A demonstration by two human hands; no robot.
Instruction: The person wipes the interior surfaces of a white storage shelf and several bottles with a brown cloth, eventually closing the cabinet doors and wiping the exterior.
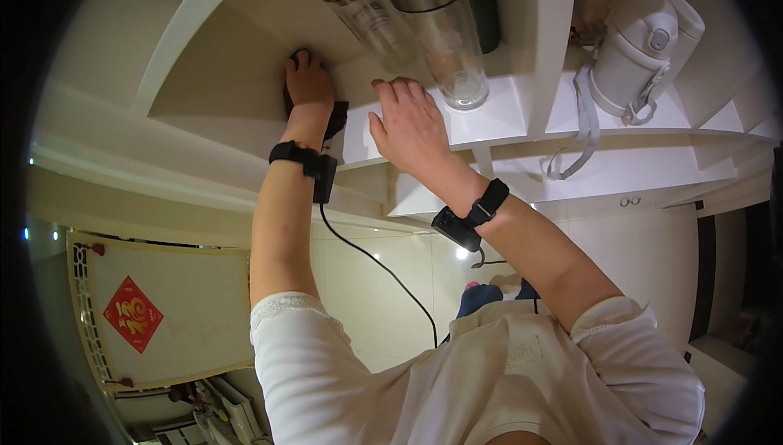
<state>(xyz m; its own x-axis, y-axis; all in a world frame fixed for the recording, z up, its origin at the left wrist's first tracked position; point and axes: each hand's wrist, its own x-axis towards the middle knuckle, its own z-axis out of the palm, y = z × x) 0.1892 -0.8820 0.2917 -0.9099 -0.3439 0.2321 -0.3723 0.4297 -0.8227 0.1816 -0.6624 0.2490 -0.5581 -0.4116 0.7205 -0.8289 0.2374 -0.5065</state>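
Observation:
My left hand (310, 82) reaches deep into the left part of a white shelf compartment (422, 127), its fingers over a dark object (337, 119) that it partly hides; what the object is, I cannot tell. My right hand (411, 116) rests palm down near the shelf's front edge, fingers slightly bent, with nothing seen in it. Just beyond its fingers stand a clear glass bottle with a wide steel lid (449, 47) and a slimmer glass bottle with a gold-rimmed lid (379, 26). A dark green bottle (481, 4) is partly hidden behind them.
In the right compartment stands a white thermos flask (633, 53), its grey strap (584, 133) hanging over the edge. An upright divider (550, 47) separates the compartments. A lower shelf (612, 166) lies beneath. A black cable (379, 261) hangs from the device on my left wrist.

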